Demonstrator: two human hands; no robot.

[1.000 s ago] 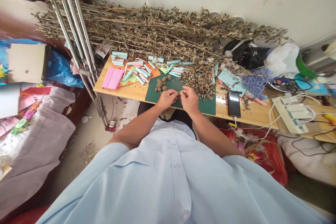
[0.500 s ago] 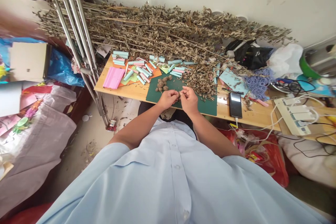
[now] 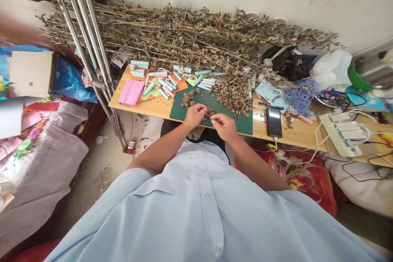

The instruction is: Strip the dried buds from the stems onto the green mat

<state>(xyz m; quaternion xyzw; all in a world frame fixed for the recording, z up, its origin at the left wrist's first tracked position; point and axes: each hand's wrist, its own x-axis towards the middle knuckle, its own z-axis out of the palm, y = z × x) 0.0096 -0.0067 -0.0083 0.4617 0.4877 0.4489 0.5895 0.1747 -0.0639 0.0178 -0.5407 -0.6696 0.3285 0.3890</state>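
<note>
Both hands are over the front part of a dark green cutting mat. My left hand is closed in a pinch at a small clump of dried leaves. Just right of that clump, my right hand has its thumb and forefinger pressed together; whatever is between them is too small to name. Several rolled balls of dried leaf sit on the mat beyond my left hand. A heap of loose dried leaves covers the mat's right part.
Long dried plant stalks lie along the wall. Paper rolls and a pink paper stack are at the left. A phone, purple yarn and a power strip lie right. Metal tripod legs stand at the left.
My right hand has moved right and slightly toward me, away from my left hand. The leaf clump between the hands now shows. My left hand stays nearly in place.
</note>
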